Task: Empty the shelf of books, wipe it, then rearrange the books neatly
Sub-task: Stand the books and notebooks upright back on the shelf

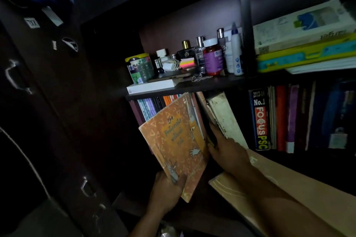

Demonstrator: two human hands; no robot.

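Note:
An orange patterned book point(177, 140) tilts out of the dark shelf compartment, leaning on the row of thin upright books point(154, 105) behind it. My left hand point(167, 186) grips its lower corner, thumb on the cover. My right hand point(221, 146) reaches in to the right of it, fingers round the edge of a dark book beside a worn white book point(225, 115) that leans left. More upright books, one marked FOCUS PSC point(260, 119), fill the compartment to the right.
The shelf above point(212, 82) holds bottles, a jar point(139, 67), sticky notes and a flat white box point(150, 87). Flat books are stacked at upper right point(302, 31). A dark metal cupboard point(48, 92) stands on the left. A pale board point(289, 188) lies under my right forearm.

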